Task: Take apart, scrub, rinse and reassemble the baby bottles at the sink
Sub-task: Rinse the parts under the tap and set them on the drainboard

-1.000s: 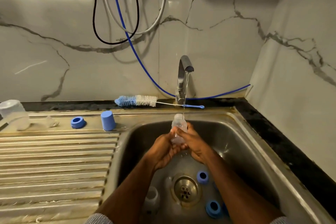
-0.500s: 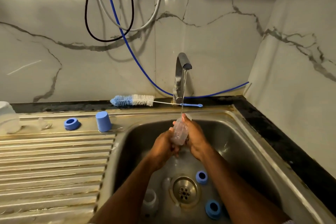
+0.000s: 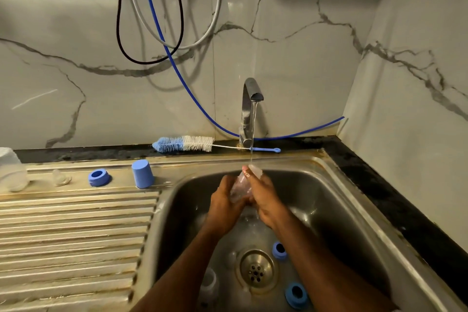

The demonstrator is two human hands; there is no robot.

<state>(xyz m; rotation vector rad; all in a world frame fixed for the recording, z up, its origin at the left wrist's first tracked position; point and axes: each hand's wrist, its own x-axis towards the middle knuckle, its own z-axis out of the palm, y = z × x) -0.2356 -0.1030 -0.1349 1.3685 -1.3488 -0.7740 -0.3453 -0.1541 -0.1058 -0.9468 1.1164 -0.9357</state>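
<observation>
Bottle (image 3: 241, 186), clear and tilted, sat between both hands above the sink (image 3: 329, 185) basin, its upper end just under the thin stream from the tap (image 3: 249, 109). The left hand (image 3: 224, 206) curled round its lower part; the right hand (image 3: 263, 197) wrapped its right side, fingertips (image 3: 247, 170) at the top. The hands stood near the basin's back wall, with open room toward the right wall and above the drain (image 3: 255, 271). Two blue rings (image 3: 279, 251) (image 3: 296, 295) and another clear bottle (image 3: 209, 284) lay on the basin floor. On the drainboard (image 3: 76, 235) stood a blue cap (image 3: 142, 173) and a third blue ring (image 3: 98, 177); a brush (image 3: 184, 144) lay along the back ledge.
</observation>
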